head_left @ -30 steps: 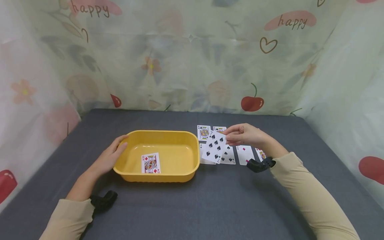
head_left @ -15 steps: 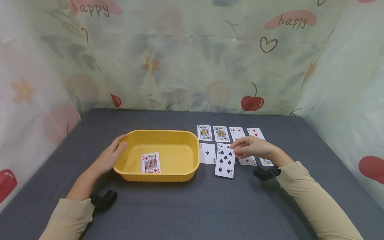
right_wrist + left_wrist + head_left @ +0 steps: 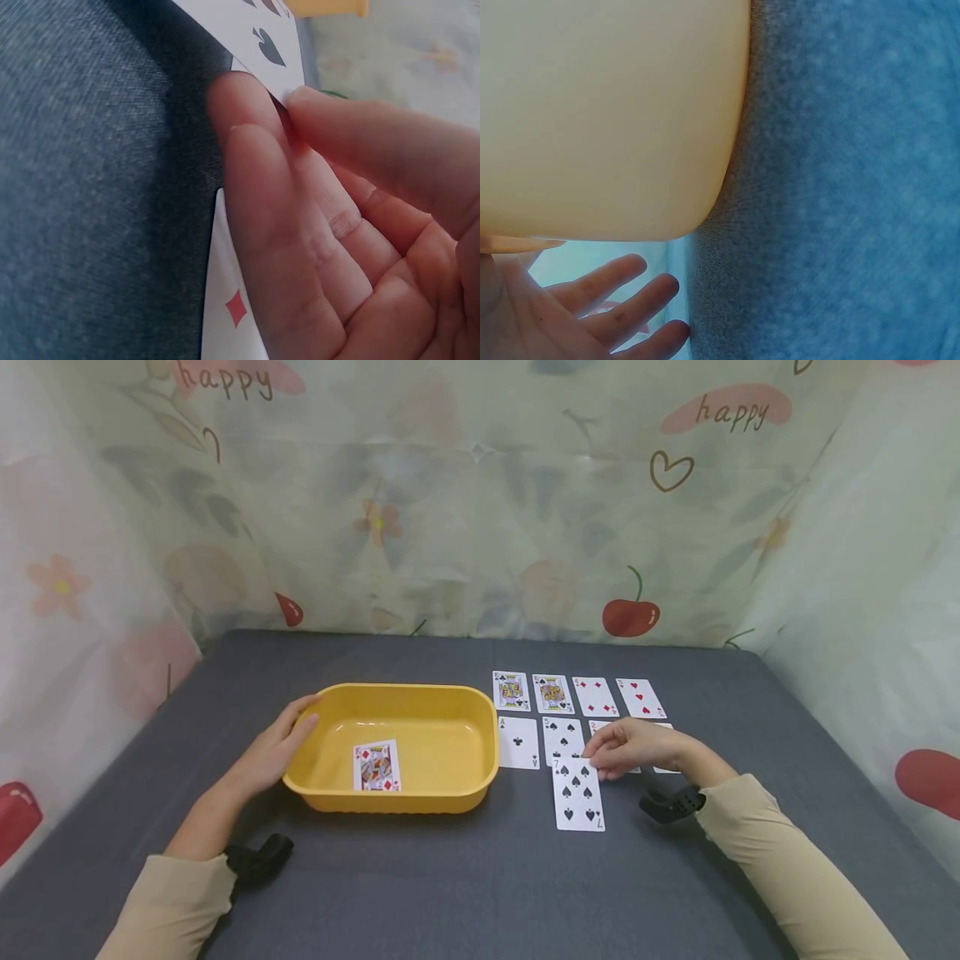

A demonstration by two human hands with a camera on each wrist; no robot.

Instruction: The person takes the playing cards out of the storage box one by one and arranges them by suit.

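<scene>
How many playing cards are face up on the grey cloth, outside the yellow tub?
9 at least: four in the back row, four in the middle row, two partly under the right hand, and the seven of spades nearest. Others may be hidden.

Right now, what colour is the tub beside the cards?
The tub is yellow, clearest in the head view.

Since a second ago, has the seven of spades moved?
Yes. The seven of spades came down toward the person, from level with the yellow tub's far rim to its near edge, pinched by the right hand.
</scene>
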